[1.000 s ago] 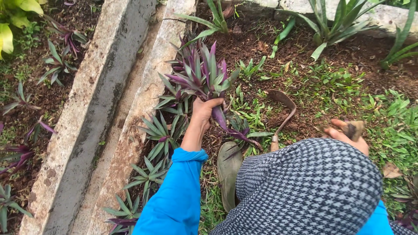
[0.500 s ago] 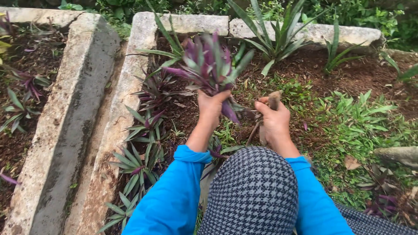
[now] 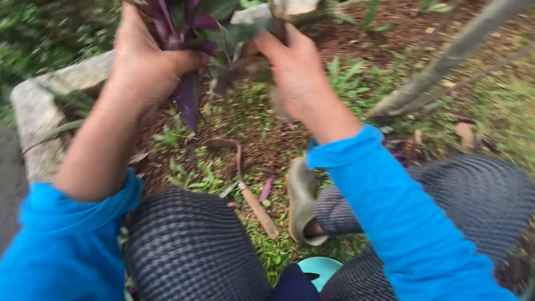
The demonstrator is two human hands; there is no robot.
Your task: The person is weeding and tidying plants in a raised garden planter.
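While hands [image 3: 223, 61] grip, purple plant [image 3: 186, 97] hangs upright.

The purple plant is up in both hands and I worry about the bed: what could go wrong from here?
1. The purple plant is gripped by the left hand and right hand; pulling at it may tear its leaves or roots.
2. The sickle lies on the soil between the knees, near the sandal; a shifted foot might hit its blade.
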